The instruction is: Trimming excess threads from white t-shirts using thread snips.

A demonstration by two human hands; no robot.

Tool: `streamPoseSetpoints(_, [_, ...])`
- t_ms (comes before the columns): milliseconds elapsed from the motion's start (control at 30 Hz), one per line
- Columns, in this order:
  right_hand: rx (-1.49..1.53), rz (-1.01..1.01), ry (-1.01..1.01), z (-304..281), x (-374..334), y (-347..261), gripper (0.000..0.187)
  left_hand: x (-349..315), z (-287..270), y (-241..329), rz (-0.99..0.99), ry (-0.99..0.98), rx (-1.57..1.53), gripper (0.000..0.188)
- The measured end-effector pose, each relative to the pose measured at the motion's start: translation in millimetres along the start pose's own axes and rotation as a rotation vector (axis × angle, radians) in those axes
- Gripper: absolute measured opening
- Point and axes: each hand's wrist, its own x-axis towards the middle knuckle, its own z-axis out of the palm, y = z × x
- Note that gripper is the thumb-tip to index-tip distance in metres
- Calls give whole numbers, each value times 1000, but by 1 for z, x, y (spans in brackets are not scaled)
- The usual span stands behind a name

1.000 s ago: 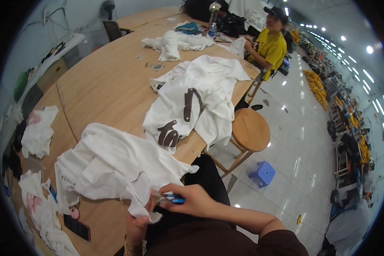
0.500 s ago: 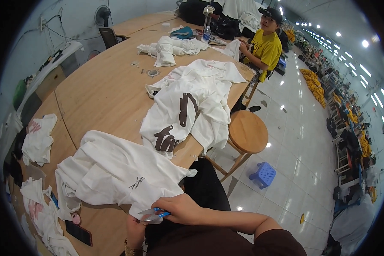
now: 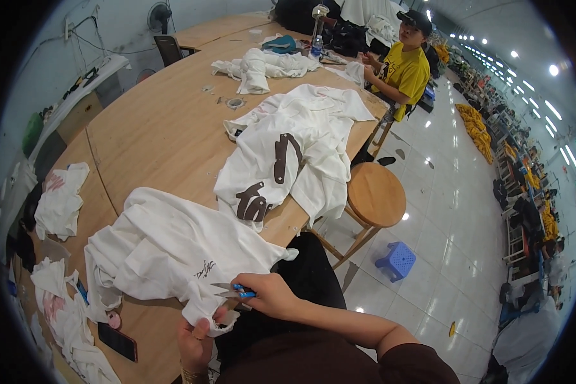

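Observation:
A white shirt [image 3: 163, 240] with a small dark print lies spread at the near edge of the table. My left hand [image 3: 196, 342] pinches the end of a sleeve or hem of it, thumb on top. Over that cloth, my right hand [image 3: 270, 294] grips blue-handled thread snips [image 3: 238, 291]. Their blades point left and stand apart, just above the fabric. Farther along the table edge lies another white shirt [image 3: 301, 141] with large dark brown printed shapes, touched by neither hand.
The wooden table [image 3: 153, 121] curves away to the far side. White cloths with reddish marks [image 3: 61, 200] and a phone [image 3: 117, 342] lie at left. A wooden stool [image 3: 376, 195] and a blue plastic stool [image 3: 397, 260] stand at right. A person in yellow [image 3: 408, 73] sits beyond, handling white cloth.
The sleeve end has turned up, and my left hand now shows with its thumb over the cloth. The snips have lifted slightly off the fabric. The whole view has shifted a little.

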Motion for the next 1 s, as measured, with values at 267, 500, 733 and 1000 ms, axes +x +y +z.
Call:
streamPoseSetpoints(267, [22,146,-35,-8,-3,-4,23,7,7,-7,49,-74,9,46])
streamPoseSetpoints(500, [60,171,85,-23,-14,-17,26,10,17,-1,121,-40,32,44])
streamPoseSetpoints(733, [92,139,-12,-28,-24,-32,25,12,23,-1,146,-14,51,43])
streamPoseSetpoints(1000, [126,223,-89,-30,-24,-50,32,14,28,-3,169,29,19,40])
